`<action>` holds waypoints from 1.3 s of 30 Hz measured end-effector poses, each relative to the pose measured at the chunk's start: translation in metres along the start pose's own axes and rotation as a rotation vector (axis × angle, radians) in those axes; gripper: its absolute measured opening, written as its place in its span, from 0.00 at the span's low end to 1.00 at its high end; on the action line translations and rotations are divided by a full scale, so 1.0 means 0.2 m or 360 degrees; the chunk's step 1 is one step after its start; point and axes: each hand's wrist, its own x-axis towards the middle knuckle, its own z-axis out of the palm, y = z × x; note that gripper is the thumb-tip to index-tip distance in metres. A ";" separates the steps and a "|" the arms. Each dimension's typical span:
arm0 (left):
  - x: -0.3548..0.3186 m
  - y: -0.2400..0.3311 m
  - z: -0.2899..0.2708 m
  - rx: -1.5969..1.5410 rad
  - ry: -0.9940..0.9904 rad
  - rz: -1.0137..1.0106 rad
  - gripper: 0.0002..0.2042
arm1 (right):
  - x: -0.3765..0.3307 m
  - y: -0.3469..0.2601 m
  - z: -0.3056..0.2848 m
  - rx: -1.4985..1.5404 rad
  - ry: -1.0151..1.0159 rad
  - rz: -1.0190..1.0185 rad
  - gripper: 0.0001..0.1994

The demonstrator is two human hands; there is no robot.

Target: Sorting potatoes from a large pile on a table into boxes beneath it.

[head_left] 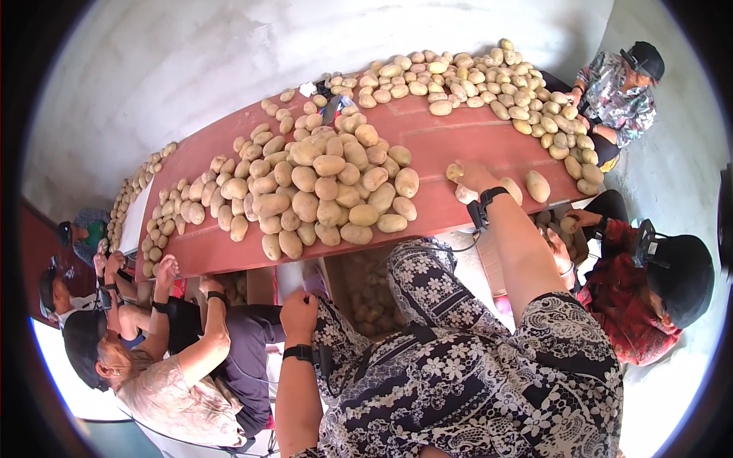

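My right hand (475,177) reaches out over the red-brown table (458,141), its back turned up, and rests among a few loose potatoes. One small potato (455,171) touches its fingers and another (466,195) lies under the wrist; whether the fingers grip one is hidden. A big heap of potatoes (328,191) lies to its left. My left hand (299,307), with a black wrist strap, is curled into a fist below the table's near edge, beside an open cardboard box (366,294) with potatoes in it. Nothing shows in that hand.
More potatoes run in a band along the far edge (489,76) and the left end (179,202). Other people sit around the table: two at the left (221,351), one in red at the right (649,298) over another box, one at the far right (615,95).
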 end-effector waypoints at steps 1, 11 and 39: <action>0.00 0.00 0.00 0.0001 -0.0002 -0.0016 0.12 | 0.02 -0.01 0.00 -0.0142 0.0062 -0.0046 0.36; 0.05 0.09 0.01 0.0043 -0.0054 0.0043 0.11 | 0.00 -0.04 -0.01 -0.0193 0.0304 0.0028 0.35; 0.07 0.09 -0.02 0.0002 -0.0070 0.0093 0.12 | -0.10 -0.49 0.30 0.0139 0.0121 -0.0493 0.19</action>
